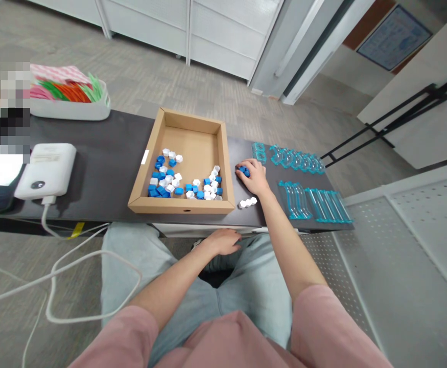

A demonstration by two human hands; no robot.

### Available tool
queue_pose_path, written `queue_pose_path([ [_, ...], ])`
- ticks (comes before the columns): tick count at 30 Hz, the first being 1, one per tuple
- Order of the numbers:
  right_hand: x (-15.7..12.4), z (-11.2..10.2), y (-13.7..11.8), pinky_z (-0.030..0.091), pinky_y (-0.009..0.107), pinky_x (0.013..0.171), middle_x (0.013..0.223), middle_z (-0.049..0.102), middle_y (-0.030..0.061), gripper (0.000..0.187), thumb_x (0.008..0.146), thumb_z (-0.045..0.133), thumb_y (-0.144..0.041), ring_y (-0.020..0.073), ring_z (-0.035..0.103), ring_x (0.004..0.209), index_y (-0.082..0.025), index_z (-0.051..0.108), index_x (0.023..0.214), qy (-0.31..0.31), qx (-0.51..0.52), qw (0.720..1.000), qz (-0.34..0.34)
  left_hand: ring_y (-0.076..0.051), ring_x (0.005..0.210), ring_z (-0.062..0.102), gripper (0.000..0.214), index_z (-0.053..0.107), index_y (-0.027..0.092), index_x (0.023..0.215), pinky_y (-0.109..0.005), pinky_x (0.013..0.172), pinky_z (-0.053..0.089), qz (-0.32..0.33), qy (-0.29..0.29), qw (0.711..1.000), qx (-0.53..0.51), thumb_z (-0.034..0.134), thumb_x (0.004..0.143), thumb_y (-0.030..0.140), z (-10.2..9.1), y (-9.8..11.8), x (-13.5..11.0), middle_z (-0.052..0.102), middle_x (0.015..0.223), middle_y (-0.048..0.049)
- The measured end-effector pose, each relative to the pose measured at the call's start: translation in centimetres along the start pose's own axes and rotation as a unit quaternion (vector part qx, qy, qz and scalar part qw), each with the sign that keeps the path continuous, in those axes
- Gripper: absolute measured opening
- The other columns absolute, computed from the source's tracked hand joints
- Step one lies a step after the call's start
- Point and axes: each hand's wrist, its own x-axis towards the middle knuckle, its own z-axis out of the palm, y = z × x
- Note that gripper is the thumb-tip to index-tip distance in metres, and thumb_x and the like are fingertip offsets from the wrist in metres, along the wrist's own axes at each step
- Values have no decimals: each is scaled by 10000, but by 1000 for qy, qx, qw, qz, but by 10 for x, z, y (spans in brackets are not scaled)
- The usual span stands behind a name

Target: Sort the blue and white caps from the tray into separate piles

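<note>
My right hand point(254, 176) rests on the dark table just right of the cardboard box. Its fingers curl round a small cluster of blue hexagonal blocks point(243, 170). Close below it, a short row of white hexagonal blocks point(248, 203) lies near the table's front edge. My left hand point(225, 242) hangs over my lap below the table edge, holding nothing, its fingers loosely extended. Loose blue and white hexagonal blocks point(165, 180) lie in the near part of the shallow cardboard box point(181, 206), in a left and a right group.
Teal transparent plastic pieces point(296, 159) lie in rows at the table's right, with more teal pieces point(325, 205) nearer me. At left are a white device point(49, 171) with a cable and a white basket point(73, 110) of colourful strips. A perforated grey panel point(422, 225) stands at right.
</note>
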Motion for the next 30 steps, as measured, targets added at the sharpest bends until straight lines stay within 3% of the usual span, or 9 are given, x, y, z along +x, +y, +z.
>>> queue_pose_path([
  [11,-2,-3,-3,470,632,1301,1537,760,157,413,1048,788,-468,421,642,1495,-290,852,1415,-15,35,999,-27,-355,1352,806,388,845,190,1383,-445,1149,635,2,-5,1000,10,655,1080,340,-3,4,-4,848,1442,-193],
  [15,-2,-6,3,499,612,1310,1554,753,162,507,1056,759,-577,411,650,1510,-286,808,1470,55,86,995,-5,-363,1359,801,385,843,177,1376,-446,1151,625,2,-5,1000,9,650,1088,344,-3,5,-4,844,1446,-209],
  [20,-7,-4,20,586,583,1206,1363,791,168,563,1202,395,-600,379,727,1368,-270,763,1470,218,158,960,81,-355,1376,797,375,841,236,1396,-429,1153,620,-2,-5,1000,7,657,1089,349,-4,4,-4,844,1464,-170],
  [22,-15,-1,26,631,547,1115,1309,766,170,581,1199,374,-613,359,746,1242,-256,756,1451,247,142,951,117,-358,1368,798,373,843,266,1399,-431,1148,621,-3,-8,1000,6,666,1086,363,-4,4,-3,845,1464,-159],
  [26,-40,4,35,679,475,903,1402,700,182,648,1075,635,-705,257,714,884,-227,712,1505,191,133,961,149,-386,1368,788,412,832,261,1436,-465,1145,624,1,-10,1000,1,657,1083,382,-3,4,-2,832,1485,-181],
  [30,-50,5,39,701,480,861,1660,601,232,921,956,821,-748,221,735,818,-250,596,1698,115,160,970,141,-386,1350,790,390,838,287,1410,-472,1132,627,2,-8,1000,1,659,1082,399,0,2,0,839,1459,-170],
])
